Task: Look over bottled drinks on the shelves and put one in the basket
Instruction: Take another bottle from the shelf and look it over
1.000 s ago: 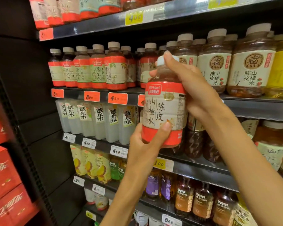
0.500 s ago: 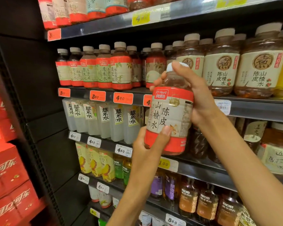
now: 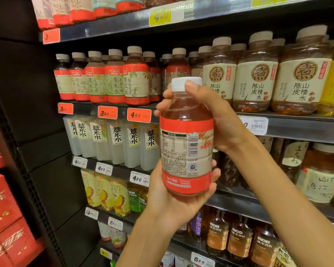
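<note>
A bottle of amber drink (image 3: 186, 139) with a white cap and a red and cream label is upright in front of the shelves, its back side with barcode and nutrition table facing me. My right hand (image 3: 220, 120) grips its neck and shoulder from the right, one fingertip on the cap. My left hand (image 3: 174, 201) cups the bottle's base from below, fingers curled round it. No basket is in view.
Shelves (image 3: 289, 130) hold rows of bottles: red-labelled small ones (image 3: 112, 79) at upper left, large cream-labelled ones (image 3: 258, 78) at right, pale white bottles (image 3: 116, 143) below, yellow and green ones (image 3: 108, 195) lower. Red cartons (image 3: 2, 209) stack at far left.
The bottle has been turned about its axis, so the back label with barcode now faces me instead of the front. My left hand shifted from a thumb on the label to cupping the base.
</note>
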Demonstrator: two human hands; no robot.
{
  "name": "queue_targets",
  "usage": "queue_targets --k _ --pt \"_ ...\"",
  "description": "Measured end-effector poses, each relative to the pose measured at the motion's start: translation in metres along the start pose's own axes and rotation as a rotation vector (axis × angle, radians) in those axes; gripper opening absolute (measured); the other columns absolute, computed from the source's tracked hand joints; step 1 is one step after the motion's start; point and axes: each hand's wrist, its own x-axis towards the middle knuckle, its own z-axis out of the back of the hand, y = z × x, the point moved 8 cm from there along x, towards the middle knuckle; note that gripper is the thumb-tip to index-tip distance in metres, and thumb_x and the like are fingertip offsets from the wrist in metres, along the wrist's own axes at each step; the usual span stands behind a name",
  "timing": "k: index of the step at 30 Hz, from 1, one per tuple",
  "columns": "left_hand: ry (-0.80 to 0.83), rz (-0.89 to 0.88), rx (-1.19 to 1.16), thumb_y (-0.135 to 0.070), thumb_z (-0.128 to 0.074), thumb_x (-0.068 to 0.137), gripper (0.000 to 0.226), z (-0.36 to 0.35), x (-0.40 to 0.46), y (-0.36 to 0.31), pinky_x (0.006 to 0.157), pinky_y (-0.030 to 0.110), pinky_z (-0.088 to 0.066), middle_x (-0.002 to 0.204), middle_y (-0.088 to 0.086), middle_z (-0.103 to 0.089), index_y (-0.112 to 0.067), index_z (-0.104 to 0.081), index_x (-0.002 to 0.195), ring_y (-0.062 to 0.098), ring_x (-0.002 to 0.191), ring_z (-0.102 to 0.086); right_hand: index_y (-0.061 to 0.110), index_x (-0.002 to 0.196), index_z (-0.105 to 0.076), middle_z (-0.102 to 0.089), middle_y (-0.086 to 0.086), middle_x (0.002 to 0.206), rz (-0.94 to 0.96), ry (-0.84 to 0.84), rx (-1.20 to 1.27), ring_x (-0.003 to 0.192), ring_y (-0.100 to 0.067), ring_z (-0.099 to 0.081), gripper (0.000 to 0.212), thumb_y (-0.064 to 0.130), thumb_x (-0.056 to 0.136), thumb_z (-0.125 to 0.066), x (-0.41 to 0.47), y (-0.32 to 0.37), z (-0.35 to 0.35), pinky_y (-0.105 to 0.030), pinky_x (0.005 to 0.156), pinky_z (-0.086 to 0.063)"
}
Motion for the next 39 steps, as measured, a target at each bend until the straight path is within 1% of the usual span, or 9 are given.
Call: queue_targets --k 4,9,14,18,22,25,29,33,39 --pt "-0.043 -0.133 0.114 -0.042 -0.047 0.081 0.051 0.006 0.0 -0.007 0.051 0.04 -0.059 0.11 0.025 -0.069 -0.007 -0.068 0.112 0.039 0.086 -0.069 0.011 0.091 -0.069 -0.074 -0.007 0.09 0.003 -0.095 0.069 0.089 -0.022 -0.069 0.027 0.034 0.088 -0.055 -0.001 -0.006 0.012 -0.033 0.082 -0.055" --pt "-0.1 -0.451 0.349 -0.05 -0.041 0.095 0.044 0.001 -0.008 -0.03 0.055 0.033 -0.059 0.108 0.016 -0.072 -0.023 -0.073 0.104 0.025 0.085 -0.071 0.012 0.086 -0.07 -0.075 -0.008 0.089 0.041 -0.346 0.001 0.081 -0.018 -0.071 0.029 0.04 0.086 -0.061 -0.005 -0.006 0.039 -0.034 0.076 -0.055" --pt "0.03 -0.336 0.369 -0.058 -0.057 0.08 0.061 -0.01 -0.001 -0.025 0.059 0.034 -0.061 0.123 0.02 -0.065 -0.018 -0.061 0.127 0.033 0.1 -0.067 0.013 0.09 -0.07 -0.075 -0.009 0.094 -0.015 -0.322 -0.085 0.084 -0.018 -0.071 0.031 0.042 0.085 -0.06 -0.004 -0.005 0.045 -0.031 0.074 -0.056" --pt "0.117 -0.173 0.307 -0.063 -0.052 0.084 0.074 -0.012 0.004 -0.01 0.055 0.029 -0.059 0.12 0.022 -0.062 -0.011 -0.05 0.137 0.033 0.091 -0.068 0.008 0.101 -0.061 -0.073 -0.014 0.101 -0.052 -0.14 0.195 0.098 -0.029 -0.068 0.032 0.035 0.083 -0.055 -0.002 -0.011 0.036 -0.04 0.087 -0.055" --pt "0.065 -0.178 0.441 -0.064 -0.042 0.089 0.067 0.006 0.009 -0.009 0.081 0.038 -0.059 0.126 0.018 -0.062 -0.017 -0.053 0.136 0.033 0.105 -0.065 0.008 0.092 -0.064 -0.073 -0.009 0.086 -0.041 -0.133 0.347 0.088 -0.026 -0.07 0.026 0.031 0.083 -0.057 -0.001 -0.018 0.041 -0.036 0.08 -0.056" --pt "-0.06 -0.341 0.712 -0.06 -0.038 0.092 0.056 0.012 0.008 -0.032 0.098 0.04 -0.051 0.128 0.007 -0.065 -0.025 -0.057 0.131 0.02 0.118 -0.061 0.01 0.087 -0.069 -0.073 -0.007 0.082 -0.031 -0.24 0.185 0.082 -0.024 -0.07 0.023 0.031 0.083 -0.06 -0.001 -0.023 0.053 -0.035 0.075 -0.056" --pt "-0.082 -0.379 0.91 -0.064 -0.053 0.077 0.063 0.004 0.009 -0.039 0.097 0.039 -0.05 0.121 -0.002 -0.069 -0.027 -0.055 0.128 0.015 0.114 -0.064 0.019 0.071 -0.076 -0.075 -0.005 0.084 -0.013 -0.354 -0.067 0.078 -0.017 -0.07 0.024 0.032 0.087 -0.064 -0.002 -0.024 0.059 -0.034 0.079 -0.057" --pt "-0.033 -0.392 0.806 -0.061 -0.062 0.078 0.054 0.003 0.008 -0.037 0.083 0.027 -0.056 0.118 0.002 -0.07 -0.028 -0.064 0.121 0.019 0.11 -0.066 0.013 0.09 -0.073 -0.076 -0.005 0.09 -0.058 -0.311 -0.125 0.081 -0.015 -0.071 0.029 0.04 0.089 -0.062 0.002 -0.021 0.054 -0.027 0.071 -0.056" --pt "0.096 -0.262 0.476 -0.064 -0.072 0.068 0.076 -0.003 0.005 -0.026 0.084 0.045 -0.057 0.129 0.019 -0.061 -0.021 -0.06 0.129 0.037 0.108 -0.061 0.01 0.098 -0.062 -0.074 -0.008 0.084 -0.102 -0.112 0.194 0.084 -0.026 -0.072 0.034 0.041 0.087 -0.053 0.008 -0.017 0.033 -0.036 0.075 -0.057"
